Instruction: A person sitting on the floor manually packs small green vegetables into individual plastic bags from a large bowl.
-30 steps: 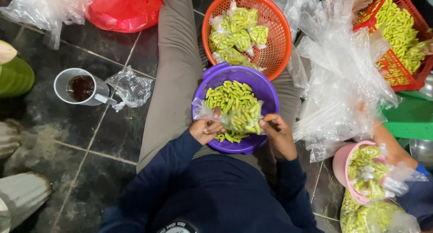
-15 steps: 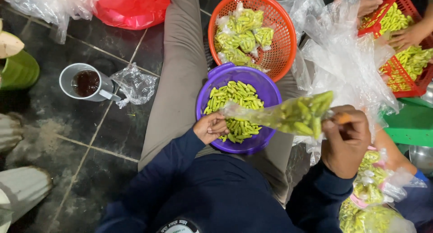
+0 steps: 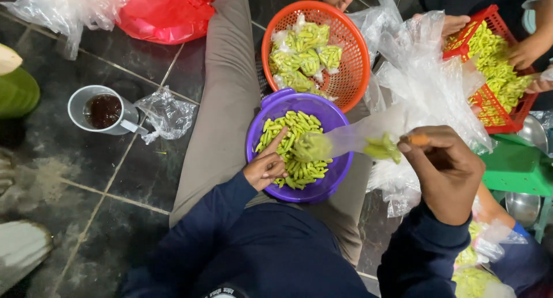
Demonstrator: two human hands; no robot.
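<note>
A purple bowl [image 3: 337,177] of small green finger-shaped snack pieces sits on my lap. My right hand [image 3: 446,174] is raised to the right of it, shut on the twisted neck of a clear plastic bag [image 3: 311,147] whose filled end hangs over the bowl. More green pieces sit in the bag close to my fingers, and a small orange thing [image 3: 419,140] shows at my fingertips. My left hand [image 3: 265,166] rests at the bowl's near rim. Its forefinger points toward the bag's filled end, the other fingers are loosely curled, and it holds nothing.
Behind the bowl an orange basket [image 3: 354,82] holds several filled bags. Other people's hands [image 3: 527,50] work at a red basket [image 3: 507,122] of green pieces. There is also a heap of clear bags [image 3: 426,79], a mug of dark drink [image 3: 103,110], a red sack [image 3: 167,12] and a green stool [image 3: 518,168].
Both hands were on the bag in the bowl. My right hand lifted it out to the right and now holds it by the neck, while my left hand let go and stays at the rim.
</note>
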